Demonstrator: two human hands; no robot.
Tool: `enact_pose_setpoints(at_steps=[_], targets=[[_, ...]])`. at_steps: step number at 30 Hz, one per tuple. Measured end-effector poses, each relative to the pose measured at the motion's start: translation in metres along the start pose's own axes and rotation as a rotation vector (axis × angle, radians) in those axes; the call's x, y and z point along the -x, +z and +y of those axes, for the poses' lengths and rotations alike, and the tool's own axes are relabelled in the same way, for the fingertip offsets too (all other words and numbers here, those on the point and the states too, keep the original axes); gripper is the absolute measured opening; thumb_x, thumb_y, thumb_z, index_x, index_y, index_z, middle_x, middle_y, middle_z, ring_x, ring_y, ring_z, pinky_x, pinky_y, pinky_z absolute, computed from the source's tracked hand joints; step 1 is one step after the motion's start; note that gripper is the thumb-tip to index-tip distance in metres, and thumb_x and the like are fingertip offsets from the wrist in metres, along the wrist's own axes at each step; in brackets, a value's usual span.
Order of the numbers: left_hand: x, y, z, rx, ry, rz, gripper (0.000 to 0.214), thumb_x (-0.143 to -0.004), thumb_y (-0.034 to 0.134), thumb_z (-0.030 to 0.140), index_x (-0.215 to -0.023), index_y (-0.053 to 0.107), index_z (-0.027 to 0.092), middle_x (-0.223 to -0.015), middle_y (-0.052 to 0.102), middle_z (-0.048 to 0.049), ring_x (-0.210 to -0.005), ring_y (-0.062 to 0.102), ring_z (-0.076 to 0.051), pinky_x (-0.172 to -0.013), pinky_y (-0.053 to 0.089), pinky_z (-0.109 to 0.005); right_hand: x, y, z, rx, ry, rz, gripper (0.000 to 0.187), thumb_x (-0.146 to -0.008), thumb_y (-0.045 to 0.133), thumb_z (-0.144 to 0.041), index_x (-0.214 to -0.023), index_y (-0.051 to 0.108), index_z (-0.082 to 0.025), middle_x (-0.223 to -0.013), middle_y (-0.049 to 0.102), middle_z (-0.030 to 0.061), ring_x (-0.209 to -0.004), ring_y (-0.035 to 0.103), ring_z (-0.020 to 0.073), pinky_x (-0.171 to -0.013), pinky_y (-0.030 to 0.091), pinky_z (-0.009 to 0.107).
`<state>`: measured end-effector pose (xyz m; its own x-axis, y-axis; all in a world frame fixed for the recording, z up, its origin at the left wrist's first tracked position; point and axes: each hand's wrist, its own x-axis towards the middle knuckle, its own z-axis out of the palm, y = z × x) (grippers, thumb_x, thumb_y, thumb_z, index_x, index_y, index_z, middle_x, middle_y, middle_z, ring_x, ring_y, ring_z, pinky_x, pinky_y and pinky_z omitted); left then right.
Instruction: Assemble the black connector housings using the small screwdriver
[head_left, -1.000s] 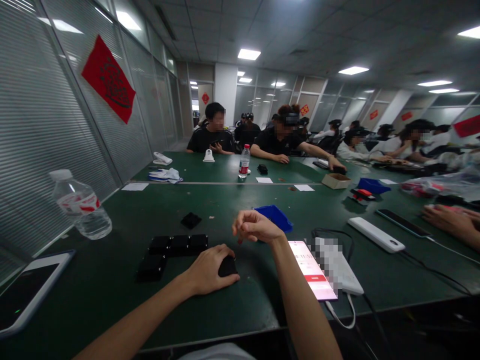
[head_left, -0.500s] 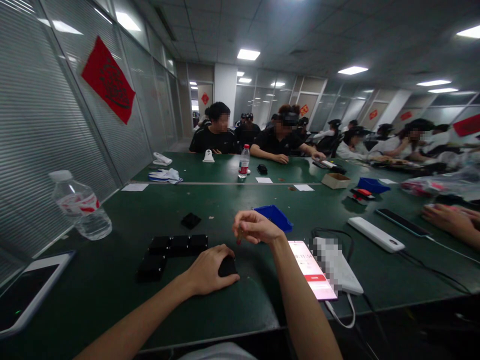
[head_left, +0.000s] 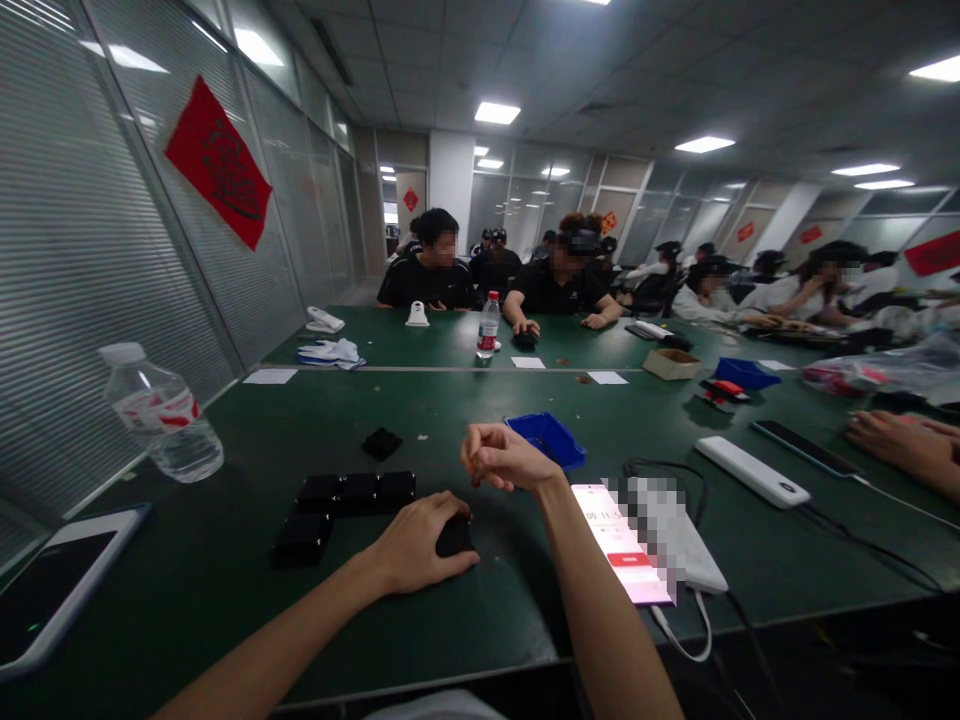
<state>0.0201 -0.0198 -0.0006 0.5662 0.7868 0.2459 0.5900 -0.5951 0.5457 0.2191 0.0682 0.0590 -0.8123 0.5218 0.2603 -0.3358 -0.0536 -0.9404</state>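
My left hand (head_left: 416, 545) rests on the green table (head_left: 225, 450), its fingers wrapped round a small black box (head_left: 455, 537). Just above it my right hand (head_left: 501, 457) hovers with the fingers pinched on a tiny reddish piece that I cannot name. Left of the held box lies a row of several small black boxes (head_left: 345, 500), and one more black box (head_left: 382, 443) sits apart behind them. A blue tray (head_left: 547, 437) stands right behind my right hand.
A water bottle (head_left: 161, 410) and a tablet (head_left: 52, 585) lie at left. A lit phone (head_left: 621, 540), a white power bank (head_left: 679, 535) with cables and a white bar (head_left: 752, 470) lie at right. Another person's hand (head_left: 896, 445) rests at far right. Several people sit across the table.
My hands have barely moved. The right hand's pinch has dropped slightly toward the held box. A person across the table has pulled an outstretched arm back.
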Motion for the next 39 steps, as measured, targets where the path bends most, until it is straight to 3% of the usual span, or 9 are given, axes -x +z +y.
enact_pose_setpoints(at_steps=[4, 7, 12, 18, 23, 30, 35, 39], targets=[[0.000, 0.000, -0.001, -0.031, 0.014, 0.000, 0.037, -0.084, 0.075, 0.040, -0.114, 0.064, 0.021, -0.115, 0.069, -0.0076, -0.106, 0.067, -0.027, -0.097, 0.053, -0.040, 0.003, -0.003, -0.002, 0.042, 0.018, 0.007, 0.033, -0.082, 0.083, -0.041, -0.088, 0.068, -0.012, -0.092, 0.067, 0.0037, -0.046, 0.051, 0.0015, -0.033, 0.034, 0.011], [0.001, 0.000, -0.001, -0.030, 0.020, 0.000, 0.039, -0.084, 0.075, 0.041, -0.116, 0.064, 0.021, -0.116, 0.068, -0.0077, -0.106, 0.068, -0.027, -0.098, 0.053, -0.040, 0.004, -0.005, -0.003, 0.077, 0.053, -0.037, 0.036, -0.085, 0.079, -0.045, -0.092, 0.072, -0.011, -0.082, 0.067, 0.0030, -0.043, 0.047, 0.0014, -0.033, 0.029, 0.012], [0.001, 0.001, -0.001, -0.024, 0.004, -0.011, 0.039, -0.085, 0.075, 0.042, -0.116, 0.065, 0.021, -0.120, 0.069, -0.0089, -0.111, 0.067, -0.029, -0.100, 0.052, -0.042, 0.003, -0.002, -0.005, 0.028, 0.100, -0.087, 0.046, -0.086, 0.077, -0.048, -0.115, 0.063, -0.015, -0.086, 0.075, 0.0050, -0.039, 0.044, 0.0018, -0.034, 0.027, 0.013], [0.001, 0.002, -0.002, -0.032, -0.002, -0.003, 0.039, -0.084, 0.075, 0.043, -0.116, 0.066, 0.022, -0.120, 0.069, -0.0084, -0.109, 0.068, -0.029, -0.099, 0.053, -0.041, 0.002, 0.004, -0.005, -0.017, 0.121, -0.066, 0.040, -0.088, 0.075, -0.049, -0.098, 0.051, -0.019, -0.080, 0.074, 0.0033, -0.043, 0.051, 0.0058, -0.039, 0.037, 0.015], [0.000, -0.002, 0.002, -0.038, 0.005, -0.020, 0.039, -0.085, 0.075, 0.042, -0.118, 0.066, 0.023, -0.121, 0.069, -0.0081, -0.110, 0.068, -0.029, -0.101, 0.052, -0.041, 0.001, 0.005, -0.005, -0.049, 0.150, -0.060, 0.037, -0.089, 0.073, -0.047, -0.091, 0.049, -0.019, -0.075, 0.070, 0.0026, -0.044, 0.046, 0.0062, -0.039, 0.032, 0.015], [-0.001, -0.003, 0.003, -0.057, -0.008, -0.036, 0.040, -0.085, 0.075, 0.043, -0.118, 0.067, 0.022, -0.117, 0.067, -0.0090, -0.108, 0.068, -0.029, -0.098, 0.054, -0.041, -0.002, 0.006, -0.001, -0.046, 0.127, -0.002, 0.045, -0.089, 0.067, -0.061, -0.086, 0.050, -0.020, -0.062, 0.052, -0.0037, -0.050, 0.043, 0.0086, -0.041, 0.032, 0.015], [0.000, -0.001, 0.003, -0.049, -0.004, -0.031, 0.037, -0.084, 0.075, 0.042, -0.114, 0.067, 0.021, -0.115, 0.067, -0.0086, -0.106, 0.068, -0.028, -0.097, 0.054, -0.041, -0.001, 0.001, 0.001, -0.005, 0.073, -0.062, 0.040, -0.089, 0.072, -0.052, -0.083, 0.057, -0.015, -0.085, 0.063, 0.0041, -0.053, 0.047, 0.0062, -0.042, 0.033, 0.015], [0.000, -0.001, 0.002, -0.060, -0.004, -0.022, 0.037, -0.084, 0.075, 0.042, -0.114, 0.067, 0.021, -0.113, 0.067, -0.0079, -0.105, 0.068, -0.028, -0.096, 0.054, -0.040, 0.001, -0.003, 0.000, 0.072, 0.003, -0.074, 0.039, -0.085, 0.078, -0.048, -0.080, 0.068, -0.011, -0.092, 0.060, 0.0050, -0.061, 0.053, 0.0065, -0.044, 0.037, 0.015]])
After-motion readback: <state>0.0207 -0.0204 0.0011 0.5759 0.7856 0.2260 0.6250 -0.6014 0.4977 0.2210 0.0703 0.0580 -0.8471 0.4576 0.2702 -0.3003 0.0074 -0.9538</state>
